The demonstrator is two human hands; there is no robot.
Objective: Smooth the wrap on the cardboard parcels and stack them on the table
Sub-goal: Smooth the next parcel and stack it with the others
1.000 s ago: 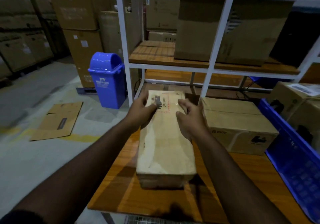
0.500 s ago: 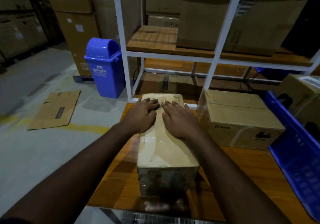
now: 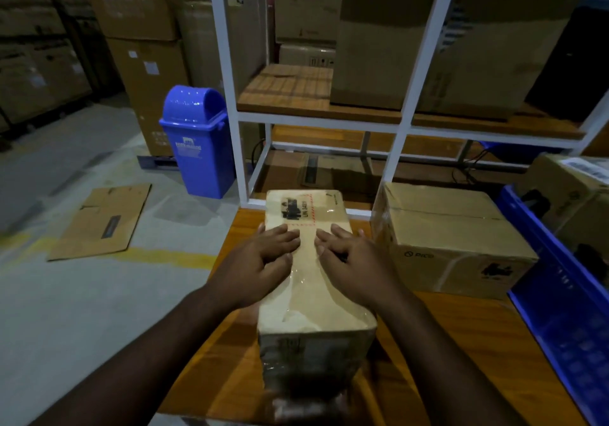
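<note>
Left hand (image 3: 260, 264) lies flat, fingers straight, on top of the wrapped parcel (image 3: 313, 293) sitting on the table (image 3: 461, 343); right hand (image 3: 354, 260) does the same beside it. Film looks slick and the box stiff, so I'd grab the long sides, not the top.

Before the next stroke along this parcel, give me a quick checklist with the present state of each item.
1. Left hand flat on the parcel top: ok.
2. Right hand flat on the top too: ok.
3. Parcel resting on the wooden table, not overhanging: ok.
4. Wrap smooth at the near end: not ok, wrinkles show there.
5. Gap to the second box on the right: ok, apart.
6. Wrap on the underside: cannot tell.
</note>
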